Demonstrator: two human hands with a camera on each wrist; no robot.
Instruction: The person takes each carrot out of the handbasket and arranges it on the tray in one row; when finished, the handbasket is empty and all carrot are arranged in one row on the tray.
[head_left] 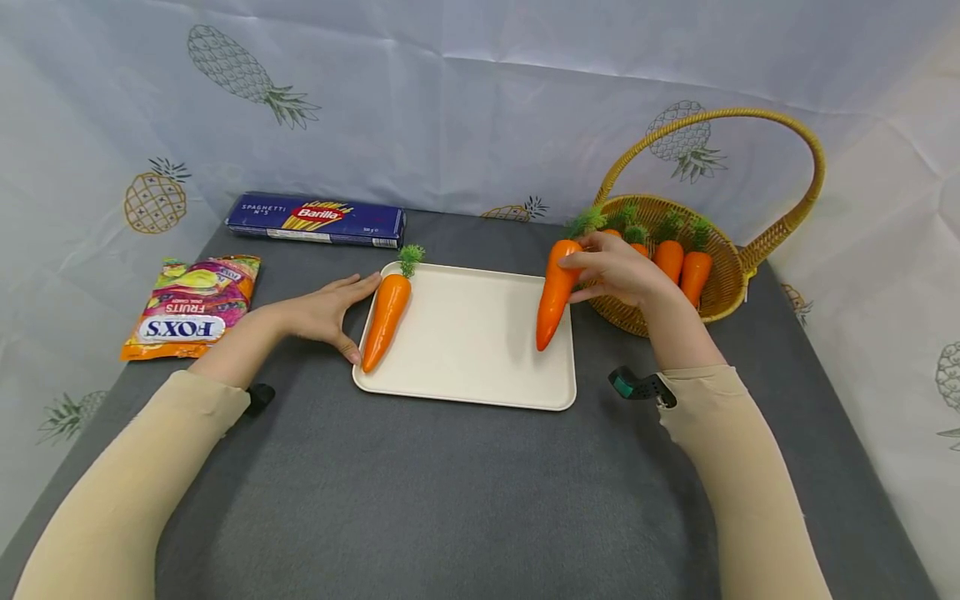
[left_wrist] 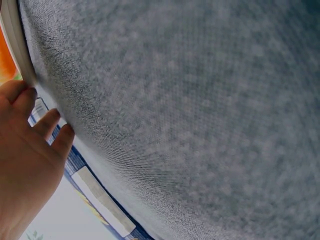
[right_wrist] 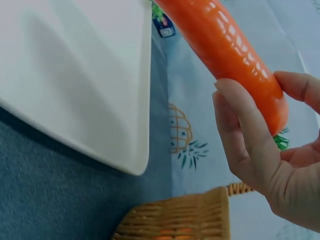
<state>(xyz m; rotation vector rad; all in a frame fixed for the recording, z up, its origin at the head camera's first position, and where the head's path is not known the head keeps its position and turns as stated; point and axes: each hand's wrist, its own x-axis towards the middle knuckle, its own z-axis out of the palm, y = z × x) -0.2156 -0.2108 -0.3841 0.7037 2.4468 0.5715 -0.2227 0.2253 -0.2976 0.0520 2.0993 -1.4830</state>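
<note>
My right hand (head_left: 617,268) pinches a carrot (head_left: 557,292) near its thick leafy end, tip pointing down over the right side of a cream tray (head_left: 480,333). In the right wrist view, thumb and fingers hold that carrot (right_wrist: 230,55) from both sides, and its shadow falls on the tray. A second carrot (head_left: 387,321) lies along the tray's left side, its green top over the back rim. At the tray's left edge rests my left hand (head_left: 324,312), fingers spread and fairly straight. The left wrist view shows its fingertips beside the tray rim (left_wrist: 17,42).
A wicker basket (head_left: 723,287) with a tall handle holds several carrots (head_left: 682,262) at the right. Behind the tray on the left lies a blue spaghetti box (head_left: 315,221). A candy bag (head_left: 195,304) lies left of my left hand. Pineapple-print cloth (head_left: 480,108) hangs behind the table.
</note>
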